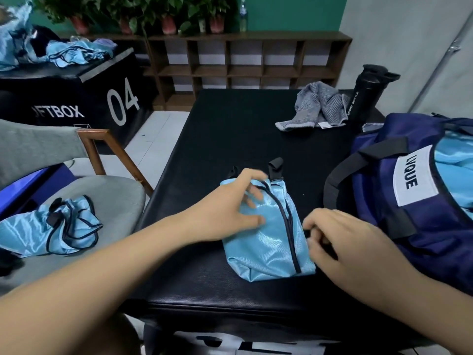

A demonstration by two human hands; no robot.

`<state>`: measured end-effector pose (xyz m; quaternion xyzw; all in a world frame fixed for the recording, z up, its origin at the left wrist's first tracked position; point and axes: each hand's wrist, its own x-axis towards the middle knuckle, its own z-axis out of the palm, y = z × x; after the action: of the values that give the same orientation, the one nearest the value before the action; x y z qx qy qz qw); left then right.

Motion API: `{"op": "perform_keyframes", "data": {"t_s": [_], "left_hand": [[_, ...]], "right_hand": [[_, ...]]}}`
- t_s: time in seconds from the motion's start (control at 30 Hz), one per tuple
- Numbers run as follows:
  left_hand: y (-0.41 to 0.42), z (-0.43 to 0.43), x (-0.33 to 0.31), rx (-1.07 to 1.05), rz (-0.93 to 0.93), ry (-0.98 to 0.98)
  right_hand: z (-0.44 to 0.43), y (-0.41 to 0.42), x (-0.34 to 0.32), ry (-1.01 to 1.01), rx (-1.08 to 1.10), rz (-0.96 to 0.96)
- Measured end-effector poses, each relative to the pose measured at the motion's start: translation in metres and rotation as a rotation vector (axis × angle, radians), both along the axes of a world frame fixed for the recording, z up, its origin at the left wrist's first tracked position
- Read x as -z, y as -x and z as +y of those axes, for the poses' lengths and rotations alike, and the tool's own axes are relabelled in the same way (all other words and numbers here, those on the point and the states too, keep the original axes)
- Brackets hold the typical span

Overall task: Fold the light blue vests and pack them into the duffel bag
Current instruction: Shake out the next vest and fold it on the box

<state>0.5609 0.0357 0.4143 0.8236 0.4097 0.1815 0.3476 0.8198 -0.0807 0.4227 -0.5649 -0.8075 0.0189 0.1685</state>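
Left grip (230,211) spread flat on folded vest (268,247); right grip (340,242) curled at its edge, hold unclear.

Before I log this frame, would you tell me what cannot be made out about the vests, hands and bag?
Head view, duffel bag: contents run off the right edge, so the vest count inside is unknown.
Head view, right hand: its curled fingers hide whether it pinches the folded vest.
Head view, vest pile top left: cut by the edge, blurred.
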Motion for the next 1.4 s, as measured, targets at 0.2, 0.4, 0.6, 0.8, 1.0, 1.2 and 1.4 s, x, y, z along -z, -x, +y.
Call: {"op": "perform_keyframes", "data": {"t_s": [0.2,0.4,0.6,0.8,1.0,1.2,1.4], "left_hand": [[0.021,-0.029,0.002,0.179,0.176,-0.231],[0.036,-0.047,0.016,0.242,0.199,-0.256],[0.044,-0.060,0.021,0.293,0.304,-0.390],[0.032,-0.069,0.019,0.328,0.433,-0.627],[0.025,-0.069,0.019,0.317,0.438,-0.652],[0.036,-0.063,0.001,0.156,0.193,-0.234],[0.042,-0.056,-0.002,0.060,0.044,0.008]], "right_hand": [[0.005,0.015,0.021,0.003,-0.447,-0.140],[0.017,0.011,0.030,0.076,-0.425,-0.179],[0.021,0.008,0.028,0.104,-0.353,-0.186],[0.018,0.013,0.035,0.075,-0.390,-0.211],[0.017,0.023,0.038,0.063,-0.480,-0.123],[0.023,0.019,0.036,0.050,-0.397,0.000],[0.021,0.015,0.028,0.241,-0.184,0.399]]}}
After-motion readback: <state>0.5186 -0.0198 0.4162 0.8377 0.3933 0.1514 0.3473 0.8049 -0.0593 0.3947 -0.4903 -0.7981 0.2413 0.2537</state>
